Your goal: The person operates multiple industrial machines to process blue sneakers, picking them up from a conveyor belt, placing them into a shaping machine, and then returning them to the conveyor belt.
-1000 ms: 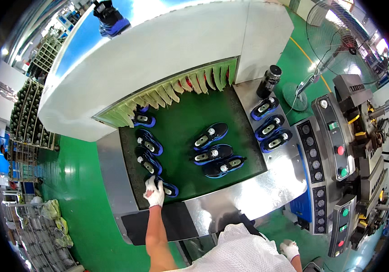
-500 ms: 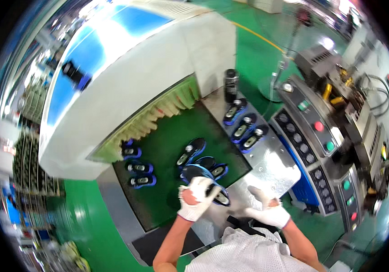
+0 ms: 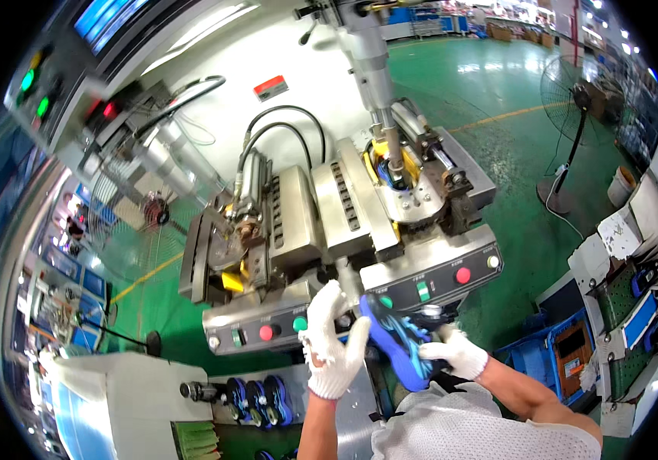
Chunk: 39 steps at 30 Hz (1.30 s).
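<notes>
A sports shoe in black and bright blue is in my right hand, gripped at its lower end. The shoe is tilted, its other end pointing up toward the machine's control panel. My left hand, in a white knit glove, is raised just left of the shoe with thumb and fingers apart and nothing in it. Behind my hands stands a metal two-station machine with red and green buttons along its front. Another blue shoe seems to sit partly hidden under the press at its right station.
At lower left, several blue-and-black shoes stand on a metal table beside a dark bottle and a white curtained machine. A blue crate and a rack are on the right. A floor fan stands farther back.
My view has swung right from the shoe-covered table to the two-station machine. The shoe that was at my left hand is now in my right hand; the left hand has let go.
</notes>
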Tool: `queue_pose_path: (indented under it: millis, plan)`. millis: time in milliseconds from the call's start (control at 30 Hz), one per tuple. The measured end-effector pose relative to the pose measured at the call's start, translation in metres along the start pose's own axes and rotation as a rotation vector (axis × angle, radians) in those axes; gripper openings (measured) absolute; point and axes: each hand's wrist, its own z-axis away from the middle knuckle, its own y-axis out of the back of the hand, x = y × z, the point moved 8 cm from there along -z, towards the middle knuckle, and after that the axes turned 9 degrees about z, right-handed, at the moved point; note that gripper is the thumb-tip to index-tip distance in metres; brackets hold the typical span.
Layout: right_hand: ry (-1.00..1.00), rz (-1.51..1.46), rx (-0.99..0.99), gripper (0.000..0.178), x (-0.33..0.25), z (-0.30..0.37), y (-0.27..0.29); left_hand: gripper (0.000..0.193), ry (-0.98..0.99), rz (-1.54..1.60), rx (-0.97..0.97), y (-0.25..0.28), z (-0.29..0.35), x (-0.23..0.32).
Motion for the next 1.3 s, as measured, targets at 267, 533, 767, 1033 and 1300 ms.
queue_pose_path:
  millis: [267, 533, 767, 1033, 1300]
  plan:
    - [0.373, -0.634, 0.255, 0.077, -0.047, 0.037, 0.12, 0.064, 0.38, 0.165, -0.104, -0.195, -0.156, -0.151]
    - [0.306, -0.669, 0.548, 0.087, -0.028, 0.039, 0.182, 0.066, 0.507, -0.134, -0.037, -0.306, -0.24, -0.294]
    - [0.24, -0.527, 0.696, 0.079, -0.026, 0.018, 0.2, 0.069, 0.762, -0.393, -0.205, -0.343, -0.274, -0.367]
    - [0.135, 0.348, 0.803, 0.045, -0.044, -0.03, 0.225, 0.043, 0.89, 0.248, -0.048, -0.24, -0.255, -0.319]
    - [0.006, 0.457, 0.373, 0.04, -0.172, -0.336, 0.209, 0.063, 0.835, 0.314, -0.262, -0.061, -0.047, -0.143]
